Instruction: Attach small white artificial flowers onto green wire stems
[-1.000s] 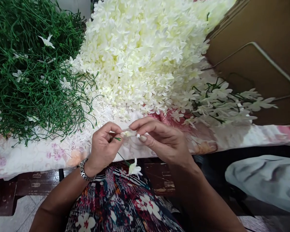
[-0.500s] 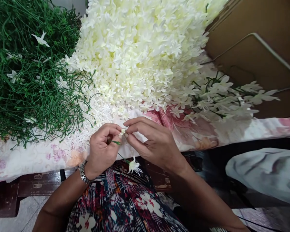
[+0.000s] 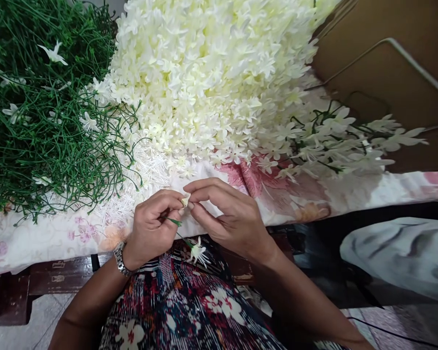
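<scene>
Both hands are pinched in on one little flower sprig right over my lap. Left hand [image 3: 151, 231] has thumb and forefinger clamped together on the green stem [image 3: 174, 222], holding it steady so the tip sticks out toward the other hand. Right hand [image 3: 228, 218] has its thumb and forefinger closed on a small cream blossom [image 3: 185, 200] right at that stem tip, so the fingertips of both hands are nearly touching around it. Looks to me like the close grip is there because the parts are tiny and need lining up. Whether the blossom is actually seated on the stem I can't tell, fingers cover the joint.

Just below the left fingers the stem runs down to a second blossom [image 3: 197, 251], hanging loose over the patterned dress [image 3: 175, 311]. So I count two blossoms on this one sprig, one pinched and one dangling.

Beyond the fingers, on the floral cloth [image 3: 76, 233], there are three piles: a heap of loose cream flowers [image 3: 211, 78] straight ahead, a tangle of bare green stems [image 3: 47, 141] off past the left hand, and a smaller bunch of finished sprigs [image 3: 336, 146] past the right hand. Way too many to count in each. All sit within easy reach of the fingers, I'd guess for grabbing. One watch [image 3: 119, 259] on the left wrist
</scene>
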A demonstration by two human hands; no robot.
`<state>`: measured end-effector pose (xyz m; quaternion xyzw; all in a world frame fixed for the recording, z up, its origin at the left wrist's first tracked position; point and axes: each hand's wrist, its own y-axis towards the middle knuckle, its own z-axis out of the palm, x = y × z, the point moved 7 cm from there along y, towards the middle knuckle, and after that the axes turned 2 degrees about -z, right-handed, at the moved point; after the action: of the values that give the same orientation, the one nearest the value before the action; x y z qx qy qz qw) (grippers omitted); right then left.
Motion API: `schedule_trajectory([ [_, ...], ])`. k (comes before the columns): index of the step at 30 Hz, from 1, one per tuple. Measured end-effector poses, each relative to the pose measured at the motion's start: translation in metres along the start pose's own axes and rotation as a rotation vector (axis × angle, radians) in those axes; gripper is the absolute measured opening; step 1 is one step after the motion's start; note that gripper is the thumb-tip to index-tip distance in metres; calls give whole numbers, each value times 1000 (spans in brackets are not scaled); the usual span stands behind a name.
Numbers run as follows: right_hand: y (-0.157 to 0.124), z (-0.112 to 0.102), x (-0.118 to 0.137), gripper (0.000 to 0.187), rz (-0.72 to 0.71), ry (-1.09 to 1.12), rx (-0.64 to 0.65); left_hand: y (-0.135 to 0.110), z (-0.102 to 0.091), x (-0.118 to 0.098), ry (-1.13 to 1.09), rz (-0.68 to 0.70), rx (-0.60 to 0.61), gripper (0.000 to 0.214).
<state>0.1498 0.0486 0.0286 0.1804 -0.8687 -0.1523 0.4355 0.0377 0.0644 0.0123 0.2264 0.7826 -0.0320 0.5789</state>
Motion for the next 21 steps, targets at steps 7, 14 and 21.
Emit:
schedule_trajectory([
  [7,-1,0,6,9,-44,-19,6,-3,-3,9,-141,-128,1,9],
  [14,1,1,12,10,-91,-141,34,-8,1,34,-475,-444,-78,11],
  [21,4,6,16,12,-93,-186,119,-9,4,42,-519,-516,-148,6],
])
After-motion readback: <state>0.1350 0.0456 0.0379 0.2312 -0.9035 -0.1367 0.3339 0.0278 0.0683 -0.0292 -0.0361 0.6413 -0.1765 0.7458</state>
